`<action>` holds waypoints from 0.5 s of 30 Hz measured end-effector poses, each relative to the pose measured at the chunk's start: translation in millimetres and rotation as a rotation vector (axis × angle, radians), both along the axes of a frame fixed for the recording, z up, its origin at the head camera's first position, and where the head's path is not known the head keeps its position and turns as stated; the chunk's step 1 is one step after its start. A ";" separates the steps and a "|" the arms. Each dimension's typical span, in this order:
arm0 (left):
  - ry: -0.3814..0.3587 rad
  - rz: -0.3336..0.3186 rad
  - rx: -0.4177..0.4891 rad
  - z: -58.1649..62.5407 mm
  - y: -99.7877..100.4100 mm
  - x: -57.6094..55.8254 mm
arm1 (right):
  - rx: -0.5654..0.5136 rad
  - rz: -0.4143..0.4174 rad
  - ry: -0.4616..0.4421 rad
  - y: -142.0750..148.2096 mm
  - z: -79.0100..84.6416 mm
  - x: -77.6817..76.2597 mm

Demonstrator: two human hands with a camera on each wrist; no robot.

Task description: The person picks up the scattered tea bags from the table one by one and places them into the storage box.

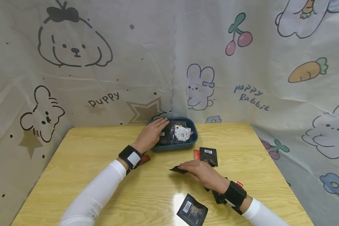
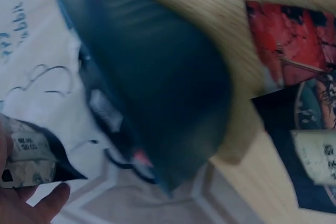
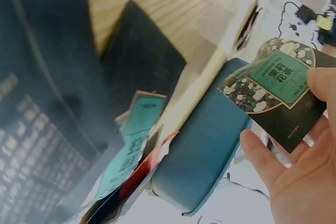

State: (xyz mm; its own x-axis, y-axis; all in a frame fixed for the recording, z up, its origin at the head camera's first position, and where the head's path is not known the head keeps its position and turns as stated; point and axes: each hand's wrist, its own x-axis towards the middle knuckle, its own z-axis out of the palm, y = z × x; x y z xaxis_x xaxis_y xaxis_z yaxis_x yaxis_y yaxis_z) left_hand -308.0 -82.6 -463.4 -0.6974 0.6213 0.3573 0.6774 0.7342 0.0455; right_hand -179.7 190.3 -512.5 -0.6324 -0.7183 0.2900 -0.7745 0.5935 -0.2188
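A blue plastic basket [image 1: 175,148] stands at the back of the table, with black packets and a white-labelled packet inside. At its left side my left hand [image 1: 150,133] reaches over the rim. The left wrist view shows that hand's fingers pinching a black tea sachet with a cream label [image 2: 34,153]. In front of the basket, my right hand [image 1: 203,174] is above the table and holds a black jasmine tea sachet [image 3: 281,85] by thumb and fingers. Its green label and white flower print face the right wrist camera.
A black sachet [image 1: 192,211] lies near the front. Another black sachet [image 1: 208,156] overlaps a red packet [image 1: 196,154] right of the basket. More dark sachets [image 1: 218,196] lie beneath my right wrist, and a red packet [image 1: 145,159] beside my left wrist. A printed curtain [image 1: 124,78] hangs behind.
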 end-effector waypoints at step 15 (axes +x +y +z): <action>-0.243 0.024 0.070 -30.7 -34.7 34.3 | -0.185 -0.138 -0.001 28.2 46.9 -26.1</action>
